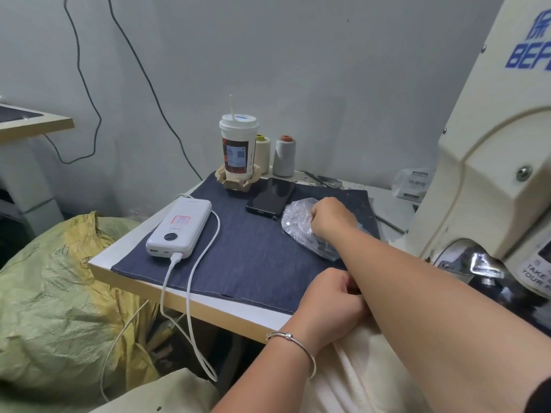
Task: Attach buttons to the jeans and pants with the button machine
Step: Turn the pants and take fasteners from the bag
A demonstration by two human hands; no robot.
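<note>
Right hand [329, 216] is dug into the plastic bag [298, 225] near the bench's far edge, grip hidden; cream pants [372, 368] are bunched in the left hand [331, 302] at the near edge. Buttons could easily get spilled if the bag's dragged.

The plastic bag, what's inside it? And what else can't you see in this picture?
Head view only:
- Plastic bag: contents are small shiny blurs, and the right hand covers its opening.
- Left hand: the right forearm hides its fingertips and whatever it grips of the cream fabric.
- Button machine: cut off by the right edge.
- Cup label: too small to read.
</note>
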